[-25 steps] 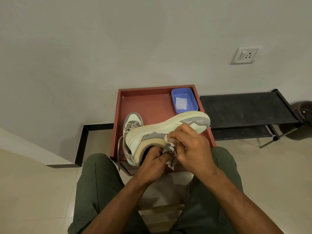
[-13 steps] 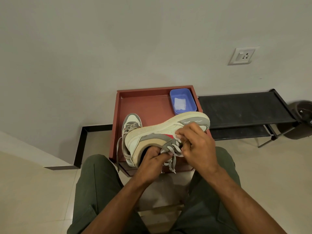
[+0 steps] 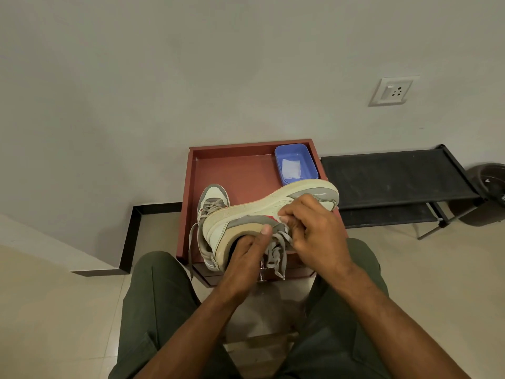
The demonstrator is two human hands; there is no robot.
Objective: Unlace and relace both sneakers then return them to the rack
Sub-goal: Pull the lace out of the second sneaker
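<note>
Held sneaker: cream and grey high-top sneaker (image 3: 246, 214), tipped on its side, pale sole turned up and away, long axis running from the heel at lower left to the toe at upper right, over the near edge of the red-brown wooden tray table (image 3: 237, 170). Left hand (image 3: 246, 258) comes in at the heel end, fingers tucked into the dark collar opening, thumb pressed flat on the grey upper: grasping the shoe. Right hand (image 3: 314, 236) lies over the lace zone just toward the toe from the left thumb, fingers (image 3: 287, 214) curled and pinching at the grey flat lace (image 3: 276, 255); exact eyelet hidden under the knuckles. Loose lace ends hang straight down below both hands, toward the lap. Judgement: lacing work on this shoe is mid-way; whether threading out or in, cannot tell. Right hand is the nearer to the eyelets, so the next pull likely runs across the shoe's long axis. Second matching grey and cream sneaker (image 3: 211, 203) stands on the table beyond the left hand, laces slack. Black two-tier metal shoe rack (image 3: 393, 176) sits well off to the right of the right hand.
</note>
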